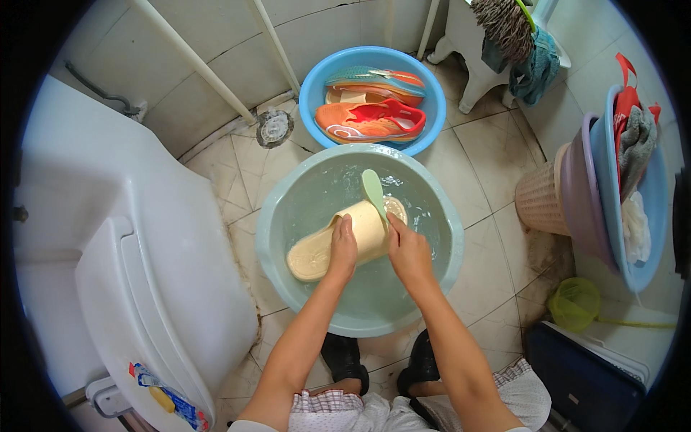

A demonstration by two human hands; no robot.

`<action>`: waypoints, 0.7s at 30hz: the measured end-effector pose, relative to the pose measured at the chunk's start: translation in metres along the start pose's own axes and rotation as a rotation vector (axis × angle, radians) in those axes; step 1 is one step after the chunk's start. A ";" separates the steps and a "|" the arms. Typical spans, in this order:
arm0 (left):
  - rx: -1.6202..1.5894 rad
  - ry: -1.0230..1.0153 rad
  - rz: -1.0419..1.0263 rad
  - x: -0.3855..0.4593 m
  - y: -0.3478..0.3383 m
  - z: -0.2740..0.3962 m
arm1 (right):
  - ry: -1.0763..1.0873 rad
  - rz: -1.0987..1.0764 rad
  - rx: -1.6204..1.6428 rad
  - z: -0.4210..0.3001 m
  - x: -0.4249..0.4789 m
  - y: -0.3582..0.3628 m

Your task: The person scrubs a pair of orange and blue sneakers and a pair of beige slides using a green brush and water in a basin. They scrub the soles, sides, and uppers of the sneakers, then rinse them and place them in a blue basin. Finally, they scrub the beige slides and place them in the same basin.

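A large pale green plastic basin (267, 232) holding water stands on the tiled floor before me. Across it lies a cream slide slipper (310, 254), partly in the water, its toe end to the upper right. My left hand (343, 245) grips the slipper at the edge of its strap. In my right hand (409, 251) is the handle of a light green brush (372, 186); its head points up and away from me, above the strap. The brush's bristles are not visible.
Beyond, a blue basin (305, 102) holds orange running shoes (361, 121) and a cream slipper. A white toilet (178, 216) is on the left. Stacked basins (599, 162) and a woven-pattern basket (540, 189) stand right, near a yellow-green net (575, 304). A white stool (475, 70) is at the back.
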State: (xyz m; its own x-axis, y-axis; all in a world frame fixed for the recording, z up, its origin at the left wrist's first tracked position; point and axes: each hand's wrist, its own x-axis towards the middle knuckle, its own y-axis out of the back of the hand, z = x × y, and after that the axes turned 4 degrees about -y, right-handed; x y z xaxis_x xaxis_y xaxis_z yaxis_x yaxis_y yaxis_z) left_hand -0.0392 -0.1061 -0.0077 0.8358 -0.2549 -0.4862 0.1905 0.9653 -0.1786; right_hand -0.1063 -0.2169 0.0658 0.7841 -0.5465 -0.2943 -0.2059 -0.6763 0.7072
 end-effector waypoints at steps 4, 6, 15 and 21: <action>-0.237 -0.012 0.143 0.028 0.020 -0.014 | 0.054 -0.023 0.021 0.013 -0.074 -0.028; -0.424 0.065 0.066 0.027 0.019 -0.002 | 0.105 0.011 0.033 0.023 -0.095 -0.032; -0.119 0.122 0.043 0.010 0.009 0.017 | 0.080 0.103 0.064 0.023 -0.037 -0.049; -0.428 0.102 0.052 0.019 0.020 0.025 | 0.035 0.032 0.205 0.030 -0.111 -0.064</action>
State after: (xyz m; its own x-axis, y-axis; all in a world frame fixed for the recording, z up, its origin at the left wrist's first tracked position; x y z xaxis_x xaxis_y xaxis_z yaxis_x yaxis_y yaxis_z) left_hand -0.0068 -0.0906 0.0007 0.7796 -0.2312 -0.5821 -0.0990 0.8722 -0.4791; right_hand -0.1972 -0.1281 0.0343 0.7943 -0.5543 -0.2485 -0.3434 -0.7472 0.5691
